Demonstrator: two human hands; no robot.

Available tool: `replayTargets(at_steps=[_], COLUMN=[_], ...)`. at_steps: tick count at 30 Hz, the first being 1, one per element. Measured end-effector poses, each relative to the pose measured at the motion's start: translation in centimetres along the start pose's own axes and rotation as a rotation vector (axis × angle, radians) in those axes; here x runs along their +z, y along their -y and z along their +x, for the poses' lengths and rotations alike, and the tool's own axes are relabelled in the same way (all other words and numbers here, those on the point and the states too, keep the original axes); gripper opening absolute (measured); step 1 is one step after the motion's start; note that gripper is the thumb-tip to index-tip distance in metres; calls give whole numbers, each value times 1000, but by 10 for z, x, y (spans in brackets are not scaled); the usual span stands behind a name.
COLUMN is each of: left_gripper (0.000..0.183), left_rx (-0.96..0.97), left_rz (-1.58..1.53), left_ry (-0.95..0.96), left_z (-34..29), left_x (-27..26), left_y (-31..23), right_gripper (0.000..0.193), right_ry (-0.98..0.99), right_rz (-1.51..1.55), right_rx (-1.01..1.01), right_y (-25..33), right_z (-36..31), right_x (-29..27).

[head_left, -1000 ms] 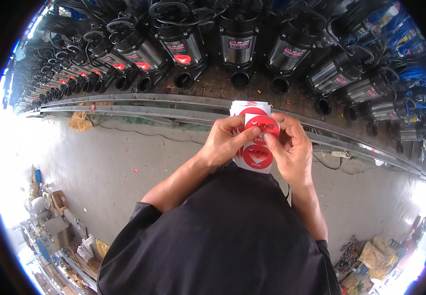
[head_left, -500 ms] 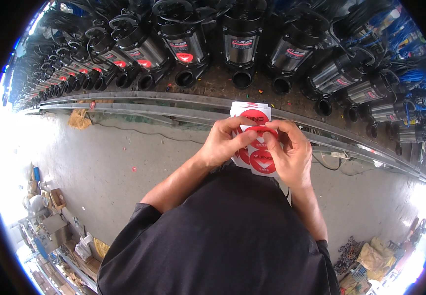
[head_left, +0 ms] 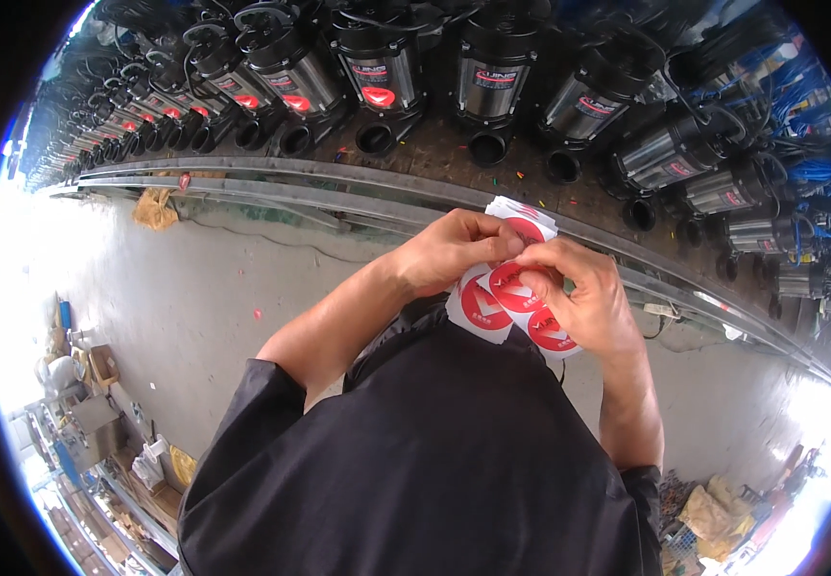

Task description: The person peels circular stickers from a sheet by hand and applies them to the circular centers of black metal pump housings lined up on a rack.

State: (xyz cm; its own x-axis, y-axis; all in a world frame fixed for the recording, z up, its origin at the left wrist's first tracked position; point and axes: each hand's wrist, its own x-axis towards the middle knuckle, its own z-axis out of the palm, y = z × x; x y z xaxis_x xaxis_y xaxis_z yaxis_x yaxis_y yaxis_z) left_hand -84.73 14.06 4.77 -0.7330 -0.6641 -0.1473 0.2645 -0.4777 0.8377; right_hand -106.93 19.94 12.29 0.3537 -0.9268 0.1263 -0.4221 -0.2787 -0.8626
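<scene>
A stack of white sheets with round red stickers (head_left: 484, 307) is held in front of my chest, just off the bench edge. My left hand (head_left: 454, 250) has thumb and fingers pinched at the upper part of the sheets. Close against it, my right hand (head_left: 588, 293) pinches a strip of red stickers (head_left: 514, 286) that lies at an angle over the stack. The fingertips of both hands nearly meet, hiding part of the sticker between them. Beyond the hands, a steel-and-black pump (head_left: 492, 86) carries only its label, while the pump to its left (head_left: 375, 82) also bears a red round sticker.
A long row of similar pumps curves away left and right on a dark bench with metal rails (head_left: 338, 173) along its edge. Small coloured bits lie around the pump outlets. Cartons (head_left: 103, 365) are at the lower left and a tan sack (head_left: 708, 509) at the lower right.
My hands and the stickers have shifted slightly right. The sticker strip has swung to a slant, showing more of the sheet beneath. The pumps appear farther right and higher in view.
</scene>
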Motion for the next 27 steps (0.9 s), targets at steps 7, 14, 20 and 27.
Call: replayTargets(at_steps=[7, 14, 20, 27], left_gripper=[22, 22, 20, 20], left_rx=[-40, 5, -13, 7], left_rz=[43, 105, 41, -7], left_ry=[27, 40, 9, -50], left_z=[-5, -7, -6, -5], left_x=[-2, 0, 4, 7], left_y=[-7, -5, -1, 5], right_gripper=[21, 20, 19, 22], right_ry=[42, 46, 39, -32], right_rz=[-28, -113, -133, -105], right_rx=[18, -97, -147, -116], right_y=[3, -4, -8, -5], right_z=[1, 1, -2, -2], right_x=[2, 5, 5, 9])
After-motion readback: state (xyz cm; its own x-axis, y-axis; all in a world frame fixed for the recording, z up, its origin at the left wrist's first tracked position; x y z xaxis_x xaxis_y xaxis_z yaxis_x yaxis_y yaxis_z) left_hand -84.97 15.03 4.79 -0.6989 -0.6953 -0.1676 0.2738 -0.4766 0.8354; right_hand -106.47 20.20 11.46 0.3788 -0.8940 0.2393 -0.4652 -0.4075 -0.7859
